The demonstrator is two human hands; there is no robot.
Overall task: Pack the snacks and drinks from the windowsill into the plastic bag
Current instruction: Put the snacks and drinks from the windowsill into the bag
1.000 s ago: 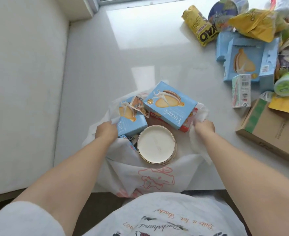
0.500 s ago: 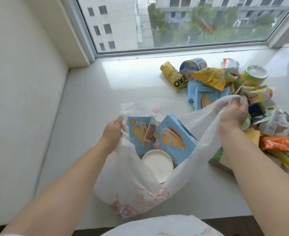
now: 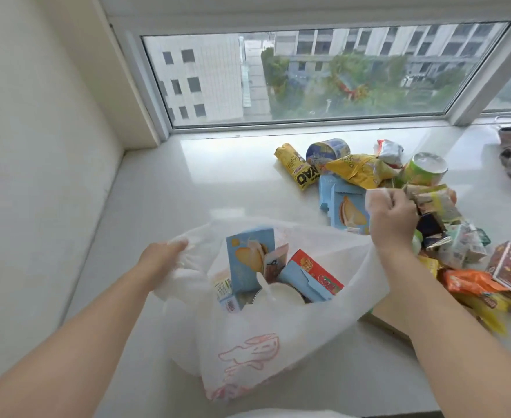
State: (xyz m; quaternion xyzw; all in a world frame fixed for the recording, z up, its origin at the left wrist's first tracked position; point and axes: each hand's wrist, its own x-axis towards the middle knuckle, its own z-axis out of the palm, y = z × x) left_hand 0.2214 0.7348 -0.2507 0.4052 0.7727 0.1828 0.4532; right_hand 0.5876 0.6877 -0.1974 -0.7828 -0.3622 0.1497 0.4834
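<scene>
The white plastic bag (image 3: 248,342) stands on the windowsill (image 3: 206,182), its mouth pulled wide between both hands. The left hand (image 3: 161,254) has its grip closed on the bag's left edge; the right hand (image 3: 394,215) holds the right edge in a fist, raised above the snack pile (image 3: 399,188). Inside the bag sit a blue box (image 3: 245,257), a red box (image 3: 317,273) and a round white lid (image 3: 284,294)

Thin translucent white plastic bag (image 3: 278,351), crinkled and softly shiny; glossy smooth white stone windowsill (image 3: 218,182); matt light-blue cardboard box (image 3: 246,257); shiny crumpled yellow foil packet (image 3: 356,170)
</scene>
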